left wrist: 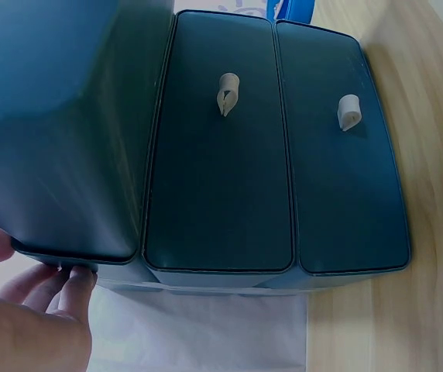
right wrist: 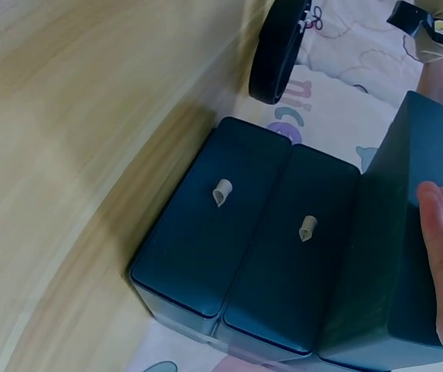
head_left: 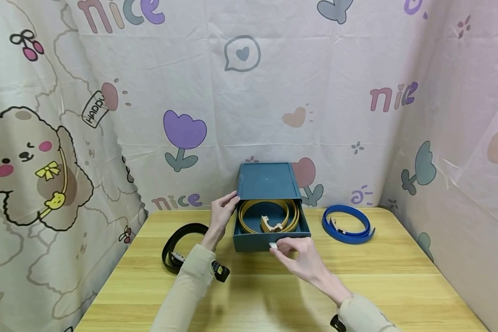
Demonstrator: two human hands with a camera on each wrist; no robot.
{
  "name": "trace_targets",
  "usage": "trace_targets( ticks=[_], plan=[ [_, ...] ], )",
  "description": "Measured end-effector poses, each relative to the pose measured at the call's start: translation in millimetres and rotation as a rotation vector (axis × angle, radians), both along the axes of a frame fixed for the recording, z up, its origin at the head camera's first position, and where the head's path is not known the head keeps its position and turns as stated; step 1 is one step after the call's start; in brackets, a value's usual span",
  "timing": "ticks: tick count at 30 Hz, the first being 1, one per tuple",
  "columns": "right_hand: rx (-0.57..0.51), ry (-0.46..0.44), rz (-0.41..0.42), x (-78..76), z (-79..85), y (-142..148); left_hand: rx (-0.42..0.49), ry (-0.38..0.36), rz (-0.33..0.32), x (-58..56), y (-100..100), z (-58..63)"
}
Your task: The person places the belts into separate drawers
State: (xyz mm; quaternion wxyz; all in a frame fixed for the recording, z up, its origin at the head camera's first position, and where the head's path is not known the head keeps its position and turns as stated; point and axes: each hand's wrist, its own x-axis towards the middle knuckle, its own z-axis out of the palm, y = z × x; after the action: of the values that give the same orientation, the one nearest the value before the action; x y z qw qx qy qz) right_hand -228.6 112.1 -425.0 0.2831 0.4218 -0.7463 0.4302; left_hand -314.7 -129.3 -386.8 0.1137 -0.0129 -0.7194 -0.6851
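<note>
A dark teal drawer box (head_left: 268,180) stands at the back of the table with its top drawer (head_left: 253,243) pulled out toward me. Inside lies a coiled yellow belt (head_left: 269,225) with a gold buckle. My right hand (head_left: 302,259) pinches the white pull tab (head_left: 273,246) on the drawer front between thumb and fingers. The left hand (head_left: 221,216) rests its fingertips against the box's left side, near the upper front corner. Two lower drawers are closed in the left wrist view, the middle drawer (left wrist: 221,178) and the bottom drawer (left wrist: 353,194), each with a small tab.
To the left of the box lies a coiled black belt (head_left: 167,249), partly hidden by my left arm. A coiled blue belt (head_left: 352,238) lies on the wooden table (head_left: 398,276) to the right. Patterned cloth (head_left: 265,92) hangs close behind the box and along both sides.
</note>
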Motion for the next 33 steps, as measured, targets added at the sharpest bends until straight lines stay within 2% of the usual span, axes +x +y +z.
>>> trace_targets(
  ticks=[3, 8, 10, 17, 23, 33],
  plan=[
    [-0.013, -0.001, -0.005, -3.2, -1.0, -0.8, -0.019, -0.003, 0.001, 2.0, 0.8, 2.3],
    [-0.023, -0.018, -0.015, -5.2, 0.7, -1.4, -0.025, -0.02, -0.021, 17.8, 3.9, 19.6],
    [-0.027, -0.035, -0.018, -5.9, 0.8, -1.3, -0.014, -0.029, -0.031, 19.6, 4.0, 22.4],
    [-0.06, -0.039, -0.039, -9.8, 0.5, -3.6, -0.004, -0.028, -0.02, 2.4, 1.1, 4.1],
    [-0.087, -0.029, -0.054, -12.1, 1.1, -6.4, -0.015, -0.014, -0.005, 1.2, 0.3, -0.3],
    [-0.088, -0.089, -0.154, -12.2, 2.3, -12.3, -0.008, -0.01, -0.008, 0.9, -0.6, -0.1]
  ],
)
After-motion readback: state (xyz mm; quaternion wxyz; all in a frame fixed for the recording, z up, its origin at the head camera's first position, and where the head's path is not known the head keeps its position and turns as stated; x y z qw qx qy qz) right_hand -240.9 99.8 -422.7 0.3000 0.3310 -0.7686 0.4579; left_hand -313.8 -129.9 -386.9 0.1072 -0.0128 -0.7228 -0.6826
